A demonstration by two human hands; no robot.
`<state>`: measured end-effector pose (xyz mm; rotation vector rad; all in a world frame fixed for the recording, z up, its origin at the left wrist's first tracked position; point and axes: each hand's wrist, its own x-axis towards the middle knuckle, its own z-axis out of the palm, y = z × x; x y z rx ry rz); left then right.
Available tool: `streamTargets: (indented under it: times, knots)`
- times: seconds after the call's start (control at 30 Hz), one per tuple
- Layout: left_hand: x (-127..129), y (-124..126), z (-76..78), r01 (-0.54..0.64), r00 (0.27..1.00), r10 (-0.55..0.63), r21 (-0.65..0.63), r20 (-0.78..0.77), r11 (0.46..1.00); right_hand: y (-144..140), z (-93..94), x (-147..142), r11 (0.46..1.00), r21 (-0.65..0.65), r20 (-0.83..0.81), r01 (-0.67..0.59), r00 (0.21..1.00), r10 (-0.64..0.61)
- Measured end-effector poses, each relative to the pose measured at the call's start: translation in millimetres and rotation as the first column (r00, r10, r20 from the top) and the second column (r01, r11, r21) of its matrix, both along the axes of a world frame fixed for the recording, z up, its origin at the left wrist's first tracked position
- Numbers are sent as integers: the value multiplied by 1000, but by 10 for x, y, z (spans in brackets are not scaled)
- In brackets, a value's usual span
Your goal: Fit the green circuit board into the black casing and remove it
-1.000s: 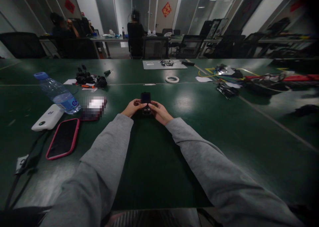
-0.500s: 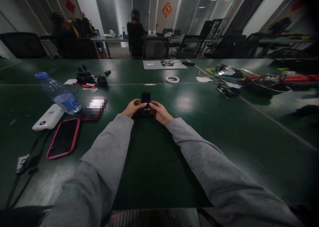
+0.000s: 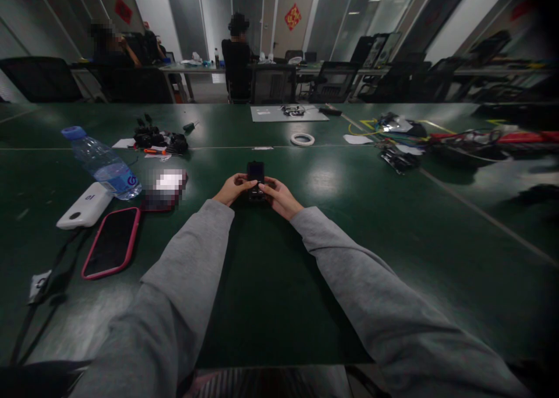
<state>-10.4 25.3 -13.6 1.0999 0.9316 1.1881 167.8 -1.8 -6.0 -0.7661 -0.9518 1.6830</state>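
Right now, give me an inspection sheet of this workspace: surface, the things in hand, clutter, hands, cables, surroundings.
Surface: dark green table, glossy, with light reflections.
Things in hand: small black device, held upright on the table.
Clutter: water bottle, white power bank, pink-cased phone, tape roll, black parts pile.
Hands: left hand and right hand both grip the device.
Cables: black cable at left edge; coloured wires far right.
Surroundings: seated people, chairs, glass walls behind.

head cam | one view | forward and down over green table (image 3: 393,229) | hands mid-frame, near
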Motion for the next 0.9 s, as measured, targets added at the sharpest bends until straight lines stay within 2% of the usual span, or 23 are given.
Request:
streamTargets:
  times: [0.23, 0.57, 0.73, 0.9]
  knots:
    - [-7, 18, -22, 4, 999, -3, 19, -32, 1000, -2, -10, 15, 1000, 12, 9, 0, 1000, 0]
    - [-8, -21, 60, 31, 998, -30, 12, -60, 999, -6, -1, 11, 999, -2, -15, 38, 999, -38]
    - [-16, -9, 60, 27, 991, -22, 30, -129, 999, -14, 13, 4, 999, -23, -37, 45, 998, -46]
    - [-72, -7, 92, 106, 971, -102, 9, -215, 994, -23, 20, 6, 999, -13, -24, 44, 999, -44]
